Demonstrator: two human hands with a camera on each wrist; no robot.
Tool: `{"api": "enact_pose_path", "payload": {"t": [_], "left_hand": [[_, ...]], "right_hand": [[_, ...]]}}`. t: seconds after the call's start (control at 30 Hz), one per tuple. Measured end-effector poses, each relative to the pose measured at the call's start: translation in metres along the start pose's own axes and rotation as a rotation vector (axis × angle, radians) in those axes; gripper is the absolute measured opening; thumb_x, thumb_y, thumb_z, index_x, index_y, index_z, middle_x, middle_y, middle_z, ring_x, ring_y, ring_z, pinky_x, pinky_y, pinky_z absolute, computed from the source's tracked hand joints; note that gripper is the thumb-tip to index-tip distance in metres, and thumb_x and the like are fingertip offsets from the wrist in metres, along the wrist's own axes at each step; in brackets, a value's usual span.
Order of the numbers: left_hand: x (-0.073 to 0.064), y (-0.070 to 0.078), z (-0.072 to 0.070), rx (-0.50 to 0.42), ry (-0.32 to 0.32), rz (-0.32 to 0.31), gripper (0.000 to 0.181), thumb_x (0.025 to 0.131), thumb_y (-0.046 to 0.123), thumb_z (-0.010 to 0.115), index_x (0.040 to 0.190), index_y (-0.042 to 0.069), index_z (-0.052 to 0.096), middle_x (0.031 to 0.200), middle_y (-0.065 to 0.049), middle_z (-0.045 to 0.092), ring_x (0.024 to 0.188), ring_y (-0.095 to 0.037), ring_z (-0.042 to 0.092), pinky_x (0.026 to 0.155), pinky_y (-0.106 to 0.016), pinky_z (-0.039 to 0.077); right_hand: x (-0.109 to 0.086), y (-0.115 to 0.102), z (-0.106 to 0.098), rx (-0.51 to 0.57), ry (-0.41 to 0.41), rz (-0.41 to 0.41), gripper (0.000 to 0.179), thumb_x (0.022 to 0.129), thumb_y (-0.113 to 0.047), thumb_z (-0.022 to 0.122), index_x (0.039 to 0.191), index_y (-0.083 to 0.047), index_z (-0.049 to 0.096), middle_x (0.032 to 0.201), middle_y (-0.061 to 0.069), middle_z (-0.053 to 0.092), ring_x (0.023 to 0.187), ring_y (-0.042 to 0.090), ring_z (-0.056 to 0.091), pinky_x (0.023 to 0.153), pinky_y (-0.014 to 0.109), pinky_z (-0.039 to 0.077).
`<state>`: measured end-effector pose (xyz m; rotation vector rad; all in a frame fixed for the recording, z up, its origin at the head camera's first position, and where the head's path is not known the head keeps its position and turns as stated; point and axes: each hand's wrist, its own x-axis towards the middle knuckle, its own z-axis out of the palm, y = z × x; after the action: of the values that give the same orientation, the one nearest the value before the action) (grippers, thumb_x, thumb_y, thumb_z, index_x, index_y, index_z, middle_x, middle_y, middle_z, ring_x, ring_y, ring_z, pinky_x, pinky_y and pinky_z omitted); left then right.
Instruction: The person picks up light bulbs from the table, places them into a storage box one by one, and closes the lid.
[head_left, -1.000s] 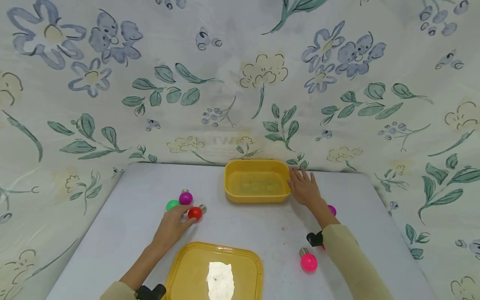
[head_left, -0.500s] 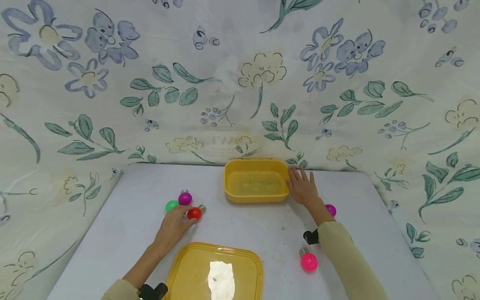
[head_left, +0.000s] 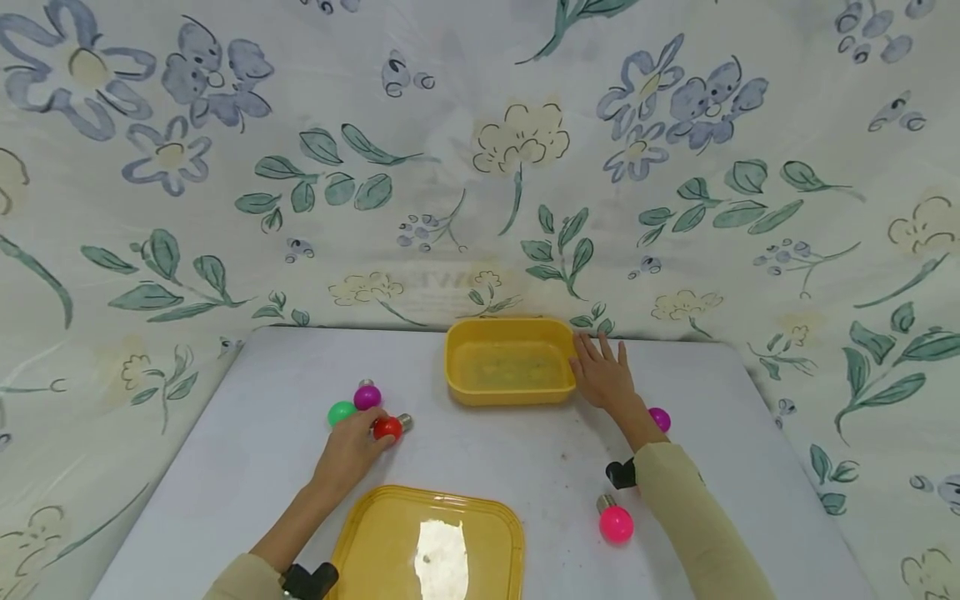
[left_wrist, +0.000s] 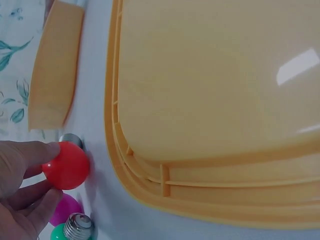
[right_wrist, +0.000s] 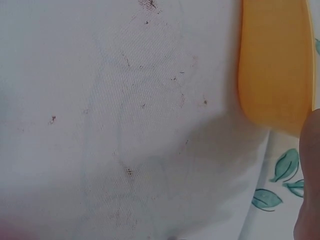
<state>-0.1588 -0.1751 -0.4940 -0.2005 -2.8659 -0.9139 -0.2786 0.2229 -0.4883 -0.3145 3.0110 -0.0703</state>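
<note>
Pinching the red bulb [head_left: 387, 429] between thumb and fingers, the left hand [head_left: 347, 447] keeps it at the desk's [head_left: 240, 433] left half, beside 1 green bulb [head_left: 341, 412] and 1 purple bulb [head_left: 367, 397], as 1 second ago; the right forearm [head_left: 640, 426] has shifted, baring more of the rightmost purple bulb [head_left: 660, 419]. The red bulb's base [head_left: 406, 422] points right and slightly away, long axis nearly crosswise; the right hand [head_left: 603, 382], fingers straight, touches the yellow tub [head_left: 510, 395]
</note>
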Motion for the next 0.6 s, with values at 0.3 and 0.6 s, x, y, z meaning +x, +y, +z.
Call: {"api": "enact_pose_path", "payload": {"t": [0.3, 0.6], "left_hand": [[0.001, 0.0019, 0.0033, 0.078, -0.013, 0.026, 0.039, 0.082, 0.004, 0.081, 0.116, -0.009, 0.067, 0.113, -0.025, 0.067, 0.108, -0.04, 0.062, 0.089, -0.05, 0.053], [0.0061, 0.0099, 0.0042, -0.003, 0.033, 0.07, 0.04, 0.084, 0.005, 0.08, 0.119, -0.005, 0.067, 0.116, -0.021, 0.067, 0.108, -0.036, 0.062, 0.089, -0.049, 0.054]], "right_hand": [[0.0012, -0.0001, 0.0001, -0.032, 0.004, 0.006, 0.059, 0.11, -0.036, 0.023, 0.16, -0.008, 0.013, 0.165, 0.011, 0.017, 0.151, 0.036, 0.004, 0.116, 0.062, 0.001], [-0.0008, -0.0003, -0.0021, -0.018, 0.008, 0.006, 0.058, 0.11, -0.035, 0.024, 0.16, -0.008, 0.014, 0.165, 0.012, 0.016, 0.151, 0.037, 0.005, 0.115, 0.062, -0.005]]}}
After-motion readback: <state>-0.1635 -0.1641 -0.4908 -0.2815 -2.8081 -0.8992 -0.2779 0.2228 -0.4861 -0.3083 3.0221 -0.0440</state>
